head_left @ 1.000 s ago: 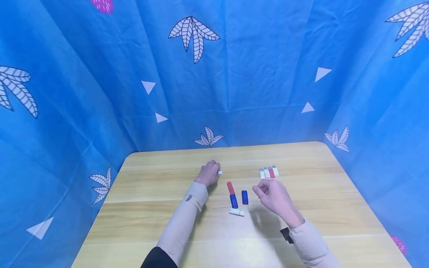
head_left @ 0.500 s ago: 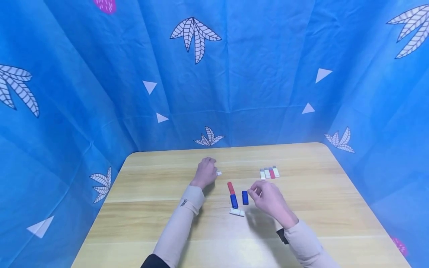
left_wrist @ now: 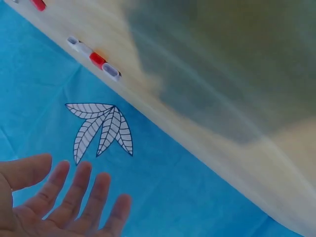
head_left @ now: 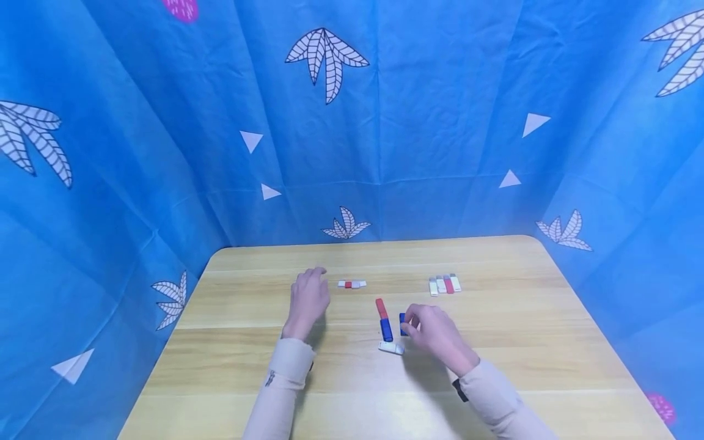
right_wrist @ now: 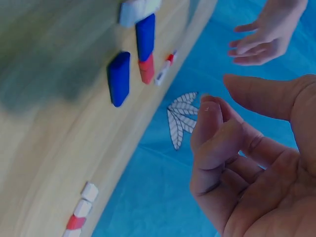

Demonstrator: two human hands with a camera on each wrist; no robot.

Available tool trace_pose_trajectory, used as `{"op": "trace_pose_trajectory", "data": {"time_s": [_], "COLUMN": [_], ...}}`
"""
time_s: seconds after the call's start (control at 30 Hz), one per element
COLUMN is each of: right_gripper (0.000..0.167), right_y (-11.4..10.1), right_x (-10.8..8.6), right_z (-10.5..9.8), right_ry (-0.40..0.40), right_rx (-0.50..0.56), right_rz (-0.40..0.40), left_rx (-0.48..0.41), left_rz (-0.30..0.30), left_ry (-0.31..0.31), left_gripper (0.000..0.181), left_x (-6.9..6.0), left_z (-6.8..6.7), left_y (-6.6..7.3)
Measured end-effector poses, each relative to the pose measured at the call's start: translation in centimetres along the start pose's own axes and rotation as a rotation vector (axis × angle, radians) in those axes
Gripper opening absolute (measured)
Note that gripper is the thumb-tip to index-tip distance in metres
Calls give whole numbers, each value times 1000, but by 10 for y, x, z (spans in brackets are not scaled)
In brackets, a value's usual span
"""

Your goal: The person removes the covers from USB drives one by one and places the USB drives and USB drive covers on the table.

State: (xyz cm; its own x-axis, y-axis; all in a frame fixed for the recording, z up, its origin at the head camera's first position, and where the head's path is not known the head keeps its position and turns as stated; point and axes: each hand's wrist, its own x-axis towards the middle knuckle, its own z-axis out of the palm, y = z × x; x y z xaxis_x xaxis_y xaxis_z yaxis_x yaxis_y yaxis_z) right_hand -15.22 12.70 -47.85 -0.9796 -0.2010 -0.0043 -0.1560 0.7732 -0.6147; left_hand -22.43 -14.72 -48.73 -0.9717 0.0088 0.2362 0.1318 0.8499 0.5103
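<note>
In the head view my left hand [head_left: 308, 300] is raised left of a short row of white and red pieces [head_left: 356, 284]; its fingers are spread and bare in the left wrist view [left_wrist: 74, 202]. My right hand [head_left: 437, 333] hovers at a lone blue block [head_left: 403, 318], partly covering it. The right wrist view shows that hand [right_wrist: 247, 163] with fingers bent, thumb apart, nothing between them, and the blue block [right_wrist: 119, 79] lying free. Just left of it, a red piece [head_left: 381, 307] meets another blue block [head_left: 386, 330] end to end, above a white block [head_left: 391, 348].
Several white pieces [head_left: 433, 287] and a red one [head_left: 448, 285] lie side by side at the right rear of the wooden table [head_left: 511, 318]. A blue patterned curtain [head_left: 440, 122] hangs behind and at both sides.
My left hand has moved left, away from the row of white and red pieces, uncovering it. My right hand has shifted left, over the lone blue block.
</note>
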Motion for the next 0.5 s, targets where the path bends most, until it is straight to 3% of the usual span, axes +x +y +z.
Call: {"op": "trace_pose_trajectory", "data": {"time_s": [0.1, 0.23, 0.5], "right_gripper": [6, 6, 19], "right_y": [-1, 0, 6], "right_x": [2, 3, -2], "right_z": [7, 19, 42], "right_ry": [-17, -34, -96], "right_rx": [-9, -32, -118], "right_rz": [-23, -74, -141], "left_rx": [-3, -25, -37], "left_rz": [16, -14, -27], "left_ry": [29, 29, 29], "left_gripper": [31, 30, 29], "left_x": [-19, -41, -64], "left_z": [-6, -14, -21], "left_y": [-3, -10, -18]}}
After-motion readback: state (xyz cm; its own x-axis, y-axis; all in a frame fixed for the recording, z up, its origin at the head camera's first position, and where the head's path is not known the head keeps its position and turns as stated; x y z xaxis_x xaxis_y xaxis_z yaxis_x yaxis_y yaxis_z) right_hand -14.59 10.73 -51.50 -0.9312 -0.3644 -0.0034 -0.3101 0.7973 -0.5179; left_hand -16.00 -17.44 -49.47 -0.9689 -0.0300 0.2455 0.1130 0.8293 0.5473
